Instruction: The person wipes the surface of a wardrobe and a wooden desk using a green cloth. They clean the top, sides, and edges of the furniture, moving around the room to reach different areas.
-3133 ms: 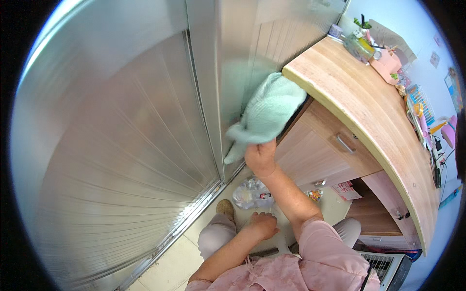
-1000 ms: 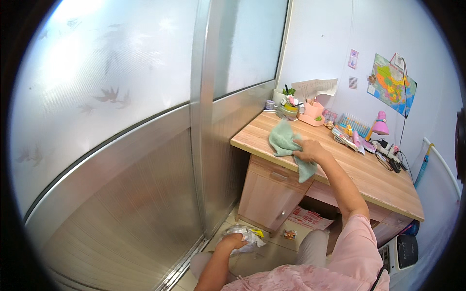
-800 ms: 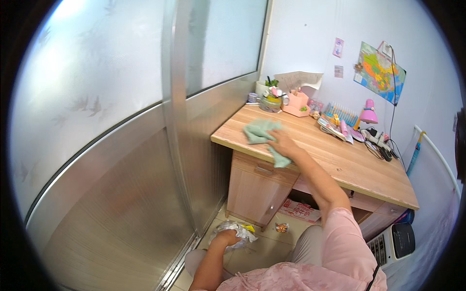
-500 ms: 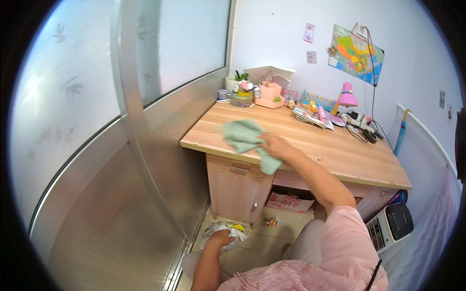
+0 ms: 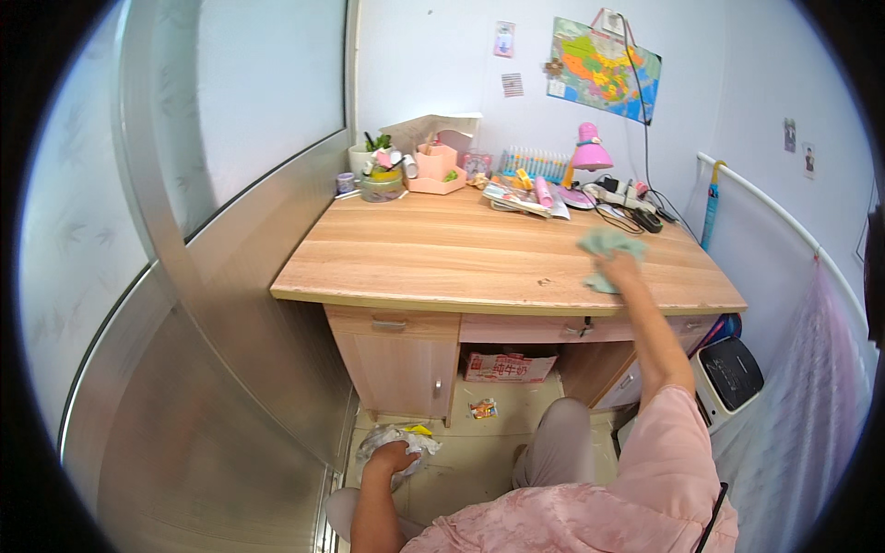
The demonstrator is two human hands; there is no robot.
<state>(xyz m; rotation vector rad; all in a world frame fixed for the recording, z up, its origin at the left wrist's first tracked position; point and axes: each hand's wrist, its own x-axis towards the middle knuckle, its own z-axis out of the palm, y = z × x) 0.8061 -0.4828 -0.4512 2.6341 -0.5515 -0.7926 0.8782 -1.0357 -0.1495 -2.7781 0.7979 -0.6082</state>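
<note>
My right hand (image 5: 619, 268) grips a pale green cloth (image 5: 608, 243) on the right part of the wooden desk (image 5: 406, 244); the cloth is slightly blurred and bunched under my fingers. Low on the left, my left hand (image 5: 395, 455) is closed on a crumpled clear plastic bag (image 5: 376, 444), which has white and yellow bits of litter in it. The bag hangs near the floor in front of the desk's left cabinet (image 5: 392, 359). A small dark mark shows on the desktop left of the cloth.
Along the desk's back stand a potted plant (image 5: 361, 157), a pink organizer (image 5: 437, 171), magazines (image 5: 516, 198), a pink lamp (image 5: 591, 152) and tangled cables (image 5: 627, 219). A wrapper (image 5: 483, 408) lies on the floor before a carton (image 5: 510, 367). A metal-framed glass partition (image 5: 249, 304) borders the left.
My right hand has swept the cloth from the desk's left front edge across to its right side. My view has shifted right. The left hand still holds the bag low.
</note>
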